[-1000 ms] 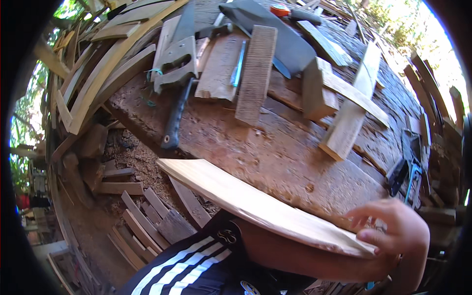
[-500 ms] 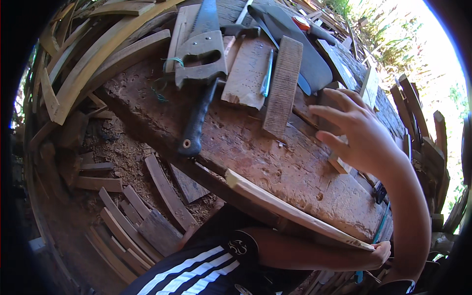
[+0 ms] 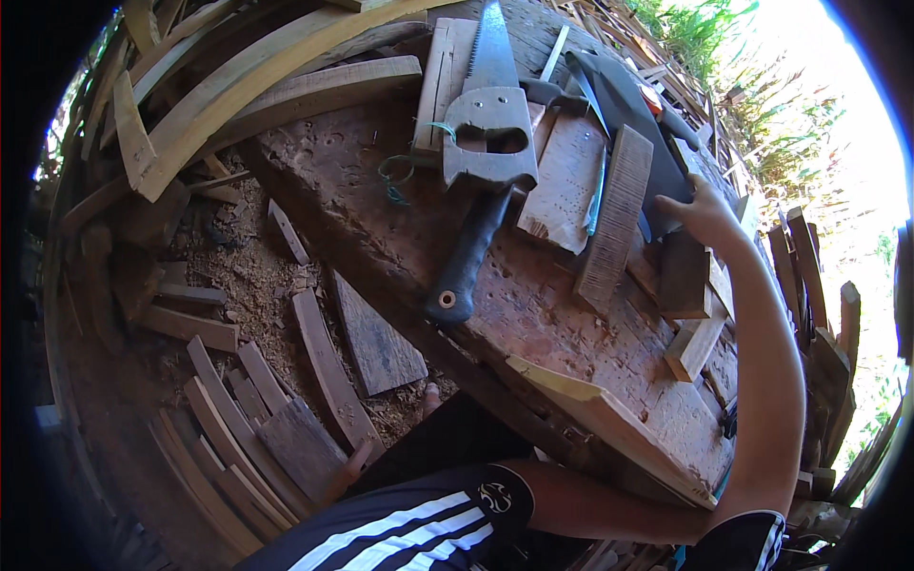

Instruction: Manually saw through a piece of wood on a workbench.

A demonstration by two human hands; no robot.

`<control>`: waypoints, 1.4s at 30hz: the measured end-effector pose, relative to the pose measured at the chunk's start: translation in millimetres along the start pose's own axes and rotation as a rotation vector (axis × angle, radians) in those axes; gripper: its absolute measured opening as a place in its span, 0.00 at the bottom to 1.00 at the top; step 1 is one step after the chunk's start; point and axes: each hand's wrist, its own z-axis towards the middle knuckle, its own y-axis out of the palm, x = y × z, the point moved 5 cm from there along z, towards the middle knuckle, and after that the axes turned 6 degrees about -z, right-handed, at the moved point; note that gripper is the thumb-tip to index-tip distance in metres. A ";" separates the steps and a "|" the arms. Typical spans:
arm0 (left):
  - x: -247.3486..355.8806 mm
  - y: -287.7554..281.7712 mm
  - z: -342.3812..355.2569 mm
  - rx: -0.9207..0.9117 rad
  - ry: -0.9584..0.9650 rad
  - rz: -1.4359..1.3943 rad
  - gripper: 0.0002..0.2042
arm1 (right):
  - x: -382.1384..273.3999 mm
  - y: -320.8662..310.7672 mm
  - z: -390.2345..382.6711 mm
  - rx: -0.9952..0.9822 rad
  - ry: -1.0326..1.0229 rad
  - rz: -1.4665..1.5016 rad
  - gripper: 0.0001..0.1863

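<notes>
My right hand (image 3: 706, 214) reaches over the right side of the workbench, thumb and a finger apart, beside a broad dark grey flat piece (image 3: 636, 119). Its other fingers are partly hidden. My left forearm (image 3: 600, 500) crosses low to the right, and its hand is hidden behind my right sleeve. A pale wood strip (image 3: 609, 423) lies along the bench's near edge, its right end close to the hidden hand. On the bench rests a handsaw (image 3: 490, 133) over a black-handled tool (image 3: 466, 257). A ridged wood block (image 3: 617, 214) and a dark block (image 3: 684, 276) lie nearer my right hand.
The worn workbench (image 3: 381, 205) runs diagonally. A pen (image 3: 596, 195) lies by a dotted board (image 3: 562, 186). Long bent-looking boards (image 3: 276, 57) are stacked at far left. Offcuts (image 3: 305, 443) and sawdust (image 3: 243, 285) cover the ground at left. Upright slats (image 3: 804, 266) stand at right.
My right hand has moved farther up toward the dark grey piece, uncovering the dark block. The view has shifted. My left hand, seen earlier gripping the strip's end, is now covered.
</notes>
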 end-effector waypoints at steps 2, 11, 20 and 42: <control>-6.8 2.7 3.0 -0.051 -0.023 -0.020 0.12 | -9.0 -8.0 -16.4 0.092 0.008 0.093 0.40; 122.8 74.1 -22.0 -0.500 0.220 -0.145 0.12 | 4.1 -120.0 -194.4 1.137 -0.251 -0.772 0.28; 181.0 33.8 -97.8 0.400 0.900 0.322 0.04 | 146.2 -84.2 -557.2 1.447 0.282 0.566 0.23; 214.0 33.9 -54.6 -0.434 0.719 0.448 0.13 | 151.6 83.0 -514.9 1.362 0.491 0.676 0.11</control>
